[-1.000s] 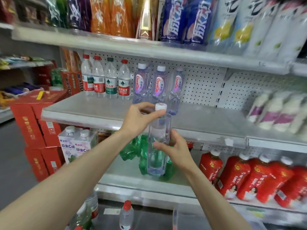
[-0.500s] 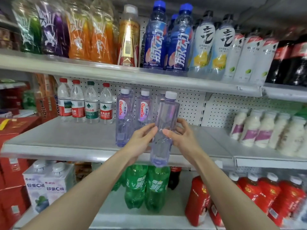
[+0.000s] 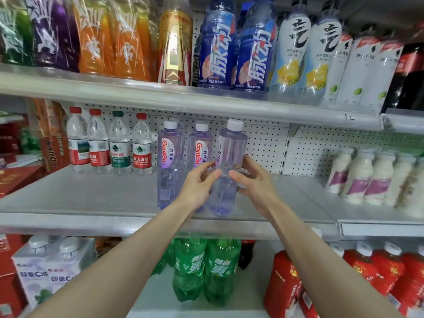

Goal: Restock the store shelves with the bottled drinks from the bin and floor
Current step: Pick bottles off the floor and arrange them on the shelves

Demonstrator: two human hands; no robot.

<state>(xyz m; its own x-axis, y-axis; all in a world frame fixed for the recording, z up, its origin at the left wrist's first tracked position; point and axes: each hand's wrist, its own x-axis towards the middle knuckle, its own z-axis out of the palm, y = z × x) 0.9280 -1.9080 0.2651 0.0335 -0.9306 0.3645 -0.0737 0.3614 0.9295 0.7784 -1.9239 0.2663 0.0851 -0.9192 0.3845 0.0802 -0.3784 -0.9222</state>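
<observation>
1. Nearest the camera, both forearms reach up and forward from the bottom edge of the view toward the front edge of the middle shelf point(image 3: 114, 196). A second ago the arms were lower and the bottle hung in front of that shelf's lip; half a second ago it was lifted level with the shelf.

2. The left hand point(image 3: 199, 183) wraps the clear purple-tinted bottle point(image 3: 226, 171) from the left, fingers curled partly round its waist and the thumb on the front. The right hand point(image 3: 254, 181) mirrors it from the right, thumb pressing the front and fingers behind. Neither hand is fully closed, and both grasp the same bottle.

3. The bottle is upright with a slight lean, and its base now looks to rest on the shelf just behind the front edge, which it did not a moment ago. I judge the placing nearly done; what remains is to square it up and let go.

4. Its label faces left and rearward, so the brand does not show to the front. A turn may be wanted before release.

5. Just beside it to the left stand two matching Ganten bottles point(image 3: 168, 164), the nearer one touching or almost touching it, so the new bottle extends that row rightward.

6. Further left, toward the back edge, four small water bottles point(image 3: 119, 145) stand in a row, well apart from the hands.
</observation>
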